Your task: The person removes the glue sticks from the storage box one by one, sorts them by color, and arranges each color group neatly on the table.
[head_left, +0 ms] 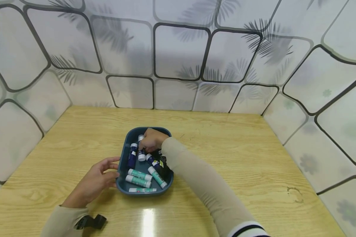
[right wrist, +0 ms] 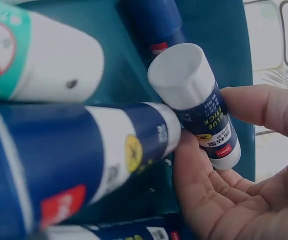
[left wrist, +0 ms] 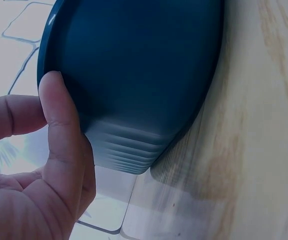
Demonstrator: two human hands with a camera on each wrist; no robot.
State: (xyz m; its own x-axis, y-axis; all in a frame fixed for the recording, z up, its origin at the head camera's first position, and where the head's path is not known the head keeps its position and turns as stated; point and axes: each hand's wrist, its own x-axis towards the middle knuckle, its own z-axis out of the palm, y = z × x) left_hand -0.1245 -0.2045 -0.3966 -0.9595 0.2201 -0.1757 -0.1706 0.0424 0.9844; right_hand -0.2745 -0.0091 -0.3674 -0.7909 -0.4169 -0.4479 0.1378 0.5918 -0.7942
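Note:
A dark blue plastic basin on the table holds several glue sticks. My right hand reaches into it and pinches a navy glue stick with white ends between thumb and fingers. Close by in the right wrist view lies another navy glue stick, and a green-and-white glue stick is at the upper left. At the basin's left side, a navy glue stick leans along the wall. My left hand touches the basin's outer left wall and rim with extended fingers.
The wooden table stretches around the basin, with a patterned wall covering behind and at both sides. Several green glue sticks lie in the near part of the basin. A black wrist device sits on the left sleeve.

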